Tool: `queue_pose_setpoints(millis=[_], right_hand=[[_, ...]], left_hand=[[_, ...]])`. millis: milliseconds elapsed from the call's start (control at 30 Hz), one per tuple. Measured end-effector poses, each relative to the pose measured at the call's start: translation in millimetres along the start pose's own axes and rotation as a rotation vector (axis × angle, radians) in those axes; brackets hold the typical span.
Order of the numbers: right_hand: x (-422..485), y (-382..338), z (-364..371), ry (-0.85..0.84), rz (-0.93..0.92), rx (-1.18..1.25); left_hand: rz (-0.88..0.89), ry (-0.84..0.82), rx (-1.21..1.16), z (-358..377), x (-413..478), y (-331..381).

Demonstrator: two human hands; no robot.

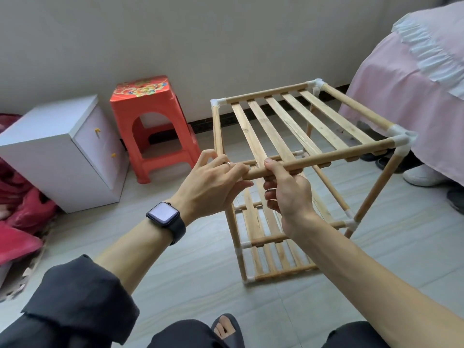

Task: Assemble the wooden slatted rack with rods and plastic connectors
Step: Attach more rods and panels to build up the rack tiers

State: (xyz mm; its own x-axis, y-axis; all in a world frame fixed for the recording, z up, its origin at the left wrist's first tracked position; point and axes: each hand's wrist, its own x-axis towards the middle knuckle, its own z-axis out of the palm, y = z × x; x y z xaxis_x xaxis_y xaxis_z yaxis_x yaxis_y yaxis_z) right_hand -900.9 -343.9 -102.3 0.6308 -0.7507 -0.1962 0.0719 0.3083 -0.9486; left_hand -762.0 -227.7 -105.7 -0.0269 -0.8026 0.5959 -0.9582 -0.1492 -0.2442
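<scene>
Just right of the red stool [148, 126], the wooden rack [296, 126] stands upright on the floor, with lower shelves showing under its top shelf. Both hands meet at the top shelf's near rod [339, 154], on the end closest to the stool. The left hand [213, 182] (a ring on one finger, a watch [164, 214] on the wrist) curls round the very end of that rod. The right hand [288, 194] grips it just beside, thumb on top and fingers wrapped beneath. The rod's long axis runs sideways away from the stool to a white plastic connector [401, 141] at the far corner. The slats [276, 129] lie across it, pointing from the hands toward the wall behind the stool.
</scene>
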Motion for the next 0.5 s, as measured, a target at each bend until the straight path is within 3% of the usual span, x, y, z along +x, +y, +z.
queue_pose_setpoints(millis=[333,400,500], right_hand=[[-6,-1,6,-0.046,0.012,-0.033],[-5,-5,-5,-0.122,0.017,-0.128],[-2,-13,-23,-0.116,0.056,-0.199]], left_hand=[[-0.091,-0.1,-0.085,-2,5,-2],[-0.22,-0.129,-0.202,-4,6,5],[-0.514,-0.036,-0.611,-8,6,20]])
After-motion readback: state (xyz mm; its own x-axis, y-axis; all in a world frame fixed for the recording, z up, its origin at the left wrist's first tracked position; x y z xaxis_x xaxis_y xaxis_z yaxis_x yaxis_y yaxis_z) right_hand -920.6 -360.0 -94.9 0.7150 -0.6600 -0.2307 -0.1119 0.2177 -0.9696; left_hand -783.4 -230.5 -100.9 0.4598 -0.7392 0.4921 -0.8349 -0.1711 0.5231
